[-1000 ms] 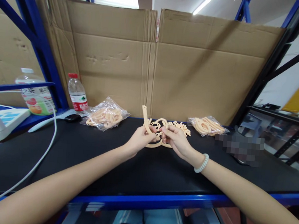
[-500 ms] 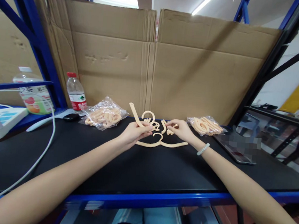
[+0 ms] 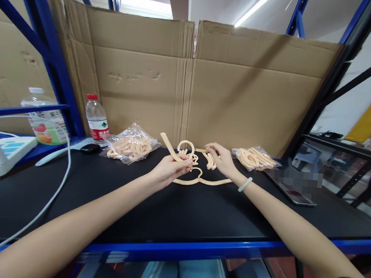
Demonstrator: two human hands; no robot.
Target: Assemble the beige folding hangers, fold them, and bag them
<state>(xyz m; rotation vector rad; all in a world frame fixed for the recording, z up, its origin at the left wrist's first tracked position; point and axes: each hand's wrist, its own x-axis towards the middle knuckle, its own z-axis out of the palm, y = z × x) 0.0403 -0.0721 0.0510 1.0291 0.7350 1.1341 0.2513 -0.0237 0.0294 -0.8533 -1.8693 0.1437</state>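
My left hand (image 3: 171, 170) is closed on a partly assembled hanger (image 3: 168, 144) of pale beige plastic. One arm points up and left, and the curved hook rises beside my fingers. My right hand (image 3: 220, 159) pinches a small beige hanger arm (image 3: 200, 150) at its fingertips, mostly seen end-on. Under that hand lie several loose hanger arms (image 3: 210, 161). Behind my left fingertips are loose hooks (image 3: 195, 159), partly hidden. A whole hanger (image 3: 212, 182) lies flat on the black tabletop in front, its right end covered by my right wrist.
Clear bags of hanger parts lie at left (image 3: 129, 145) and right (image 3: 255, 157). A red-capped water bottle (image 3: 96, 122), a larger bottle (image 3: 46, 120) and a white cable (image 3: 62, 176) are at left. A dark tablet (image 3: 290, 187) lies at right. Cardboard (image 3: 241, 96) walls the back.
My right hand has shifted slightly left, and the arm at its fingertips has turned from upright to nearly level. My left hand still holds the hanger, barely moved. The view has tilted a little.
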